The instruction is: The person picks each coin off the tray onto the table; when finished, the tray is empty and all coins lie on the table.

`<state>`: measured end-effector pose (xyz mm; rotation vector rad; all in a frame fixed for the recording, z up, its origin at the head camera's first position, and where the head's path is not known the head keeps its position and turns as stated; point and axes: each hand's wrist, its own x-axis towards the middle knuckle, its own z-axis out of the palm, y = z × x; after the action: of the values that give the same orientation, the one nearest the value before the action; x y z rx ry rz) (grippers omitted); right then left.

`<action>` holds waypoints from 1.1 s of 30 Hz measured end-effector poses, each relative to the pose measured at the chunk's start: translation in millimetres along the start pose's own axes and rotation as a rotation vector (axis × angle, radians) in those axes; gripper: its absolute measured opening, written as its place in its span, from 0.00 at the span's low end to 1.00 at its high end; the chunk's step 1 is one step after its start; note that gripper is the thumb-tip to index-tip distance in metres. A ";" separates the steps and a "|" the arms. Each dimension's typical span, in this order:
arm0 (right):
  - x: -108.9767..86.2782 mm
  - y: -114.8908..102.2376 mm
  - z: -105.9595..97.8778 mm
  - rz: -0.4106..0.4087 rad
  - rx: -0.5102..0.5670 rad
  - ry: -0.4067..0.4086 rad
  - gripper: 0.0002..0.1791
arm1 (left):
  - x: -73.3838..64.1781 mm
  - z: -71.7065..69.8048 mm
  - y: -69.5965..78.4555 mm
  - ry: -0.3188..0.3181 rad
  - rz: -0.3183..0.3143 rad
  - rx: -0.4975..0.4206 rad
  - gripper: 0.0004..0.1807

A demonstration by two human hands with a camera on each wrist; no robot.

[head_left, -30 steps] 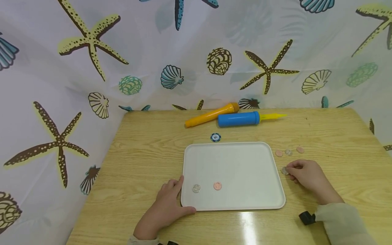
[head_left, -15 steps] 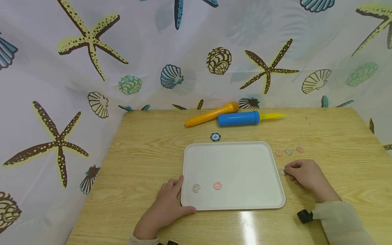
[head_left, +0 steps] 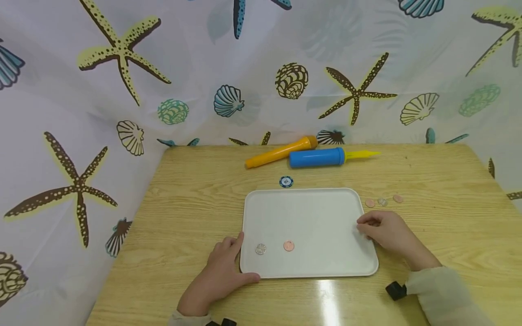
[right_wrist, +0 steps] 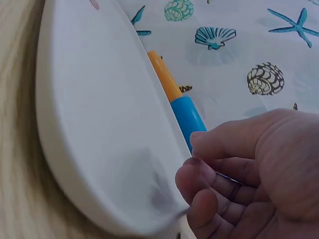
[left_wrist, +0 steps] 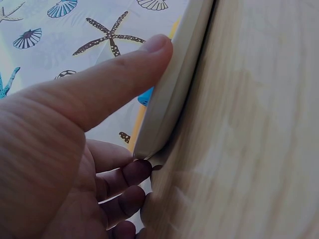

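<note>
A white tray [head_left: 310, 213] lies on the wooden table with a silver coin [head_left: 260, 249] and a copper coin [head_left: 288, 246] in it. At the tray's near left corner, my left hand [head_left: 218, 276] rests with thumb and index finger spread along two of its edges. My right hand [head_left: 391, 233] is over the tray's right rim, thumb and fingertips pinched together. Only a thin shiny sliver of the silver coin [right_wrist: 227, 178] shows between those fingers; the rest is hidden. Just beyond this hand lie two copper coins [head_left: 369, 203] and a silver one [head_left: 382, 202].
Behind the tray sits a blue and white poker chip [head_left: 286, 181]. Farther back are an orange stick-like tube [head_left: 281, 152] and a blue hand pump [head_left: 317, 157] with a yellow nozzle. A cloth [head_left: 261, 59] printed with shells and starfish hangs behind the table.
My right hand has moved left from the table to over the tray's right rim, and the silver coin it pinched has left its spot. My left hand has stayed put.
</note>
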<state>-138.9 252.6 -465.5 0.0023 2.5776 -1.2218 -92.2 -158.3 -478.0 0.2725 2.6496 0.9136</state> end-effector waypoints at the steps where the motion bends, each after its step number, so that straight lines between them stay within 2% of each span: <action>1: 0.2 -3.7 3.8 -0.010 0.016 -0.016 0.14 | -0.1 -0.1 0.2 0.001 0.001 -0.002 0.66; 11: 10.0 -30.5 48.8 -0.147 -0.009 -0.116 0.06 | 0.8 -2.6 0.4 0.008 0.011 -0.003 0.66; 20: 18.8 -47.8 78.2 -0.248 -0.007 -0.192 0.07 | 0.6 0.1 -2.0 0.002 -0.001 0.004 0.67; 29: 22.1 -59.0 98.5 -0.327 -0.028 -0.191 0.07 | 0.4 0.6 -1.4 0.009 0.004 -0.003 0.67; 33: 21.5 -65.1 103.2 -0.331 -0.061 -0.194 0.10 | 0.5 -0.9 0.1 0.017 0.005 0.003 0.66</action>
<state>-141.0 130.1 -483.5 -0.5476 2.5072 -1.1800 -93.0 -158.6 -477.5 0.2739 2.6676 0.9173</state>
